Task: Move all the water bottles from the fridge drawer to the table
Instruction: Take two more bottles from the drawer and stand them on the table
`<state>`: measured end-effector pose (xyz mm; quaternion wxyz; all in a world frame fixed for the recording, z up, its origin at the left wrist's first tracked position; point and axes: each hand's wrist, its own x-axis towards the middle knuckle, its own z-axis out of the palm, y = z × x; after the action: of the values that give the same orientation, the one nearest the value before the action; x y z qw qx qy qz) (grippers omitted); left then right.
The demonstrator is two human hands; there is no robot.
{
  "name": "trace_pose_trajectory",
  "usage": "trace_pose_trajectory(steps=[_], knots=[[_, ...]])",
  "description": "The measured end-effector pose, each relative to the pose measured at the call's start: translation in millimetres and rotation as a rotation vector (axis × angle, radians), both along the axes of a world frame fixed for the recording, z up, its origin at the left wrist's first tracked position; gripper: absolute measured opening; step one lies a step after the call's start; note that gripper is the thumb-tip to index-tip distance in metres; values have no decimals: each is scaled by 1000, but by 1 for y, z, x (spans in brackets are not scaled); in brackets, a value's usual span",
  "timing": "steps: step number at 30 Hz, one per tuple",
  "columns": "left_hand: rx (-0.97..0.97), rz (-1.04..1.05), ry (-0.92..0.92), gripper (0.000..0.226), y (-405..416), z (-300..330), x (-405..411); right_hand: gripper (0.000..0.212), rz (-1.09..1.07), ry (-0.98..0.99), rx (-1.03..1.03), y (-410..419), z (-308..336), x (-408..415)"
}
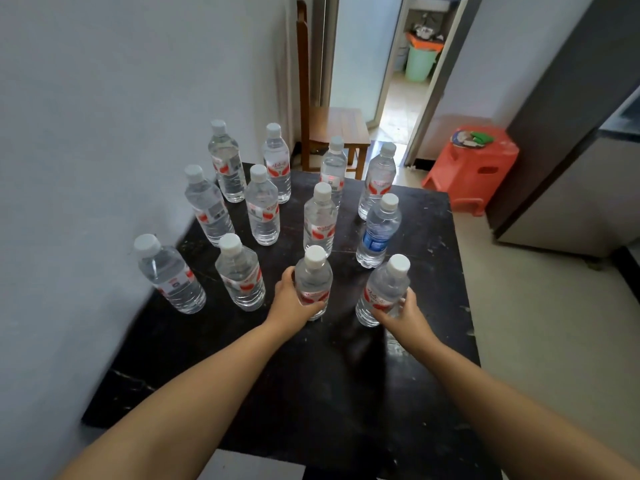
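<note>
Several clear water bottles with white caps stand upright in rows on the black table. My left hand is wrapped around a red-labelled bottle at the front middle; its base rests on the table. My right hand grips the lower part of another red-labelled bottle at the front right, which leans slightly left. Just behind that one stands a blue-labelled bottle. The fridge stands at the right; its drawer is out of sight.
A grey wall runs along the table's left side. A wooden chair stands behind the table and an orange plastic stool sits near the fridge. An open doorway leads to another room with a green bin.
</note>
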<state>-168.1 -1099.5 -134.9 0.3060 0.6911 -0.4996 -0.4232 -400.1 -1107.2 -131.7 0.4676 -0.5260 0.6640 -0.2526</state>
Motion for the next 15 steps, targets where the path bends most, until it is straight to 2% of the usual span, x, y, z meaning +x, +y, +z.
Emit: trace_pose_trajectory(steps=[3,4,5,7,8,11,15], knots=[[46,-22,-46,87,19,6,8,82,15,221,132,13,-1,0],[46,-32,-66,79,28,8,12,76,52,313,190,19,-2,1],[52,-26,-73,71,38,10,17,61,104,377,215,26,-2,6],[54,0,-86,56,57,10,32,29,184,429,154,38,4,22],[61,8,-94,51,67,10,40,24,209,430,94,44,7,34],[106,36,-123,39,102,12,72,25,303,380,-85,62,20,79],[97,152,-186,32,150,24,119,24,534,391,-194,78,37,145]])
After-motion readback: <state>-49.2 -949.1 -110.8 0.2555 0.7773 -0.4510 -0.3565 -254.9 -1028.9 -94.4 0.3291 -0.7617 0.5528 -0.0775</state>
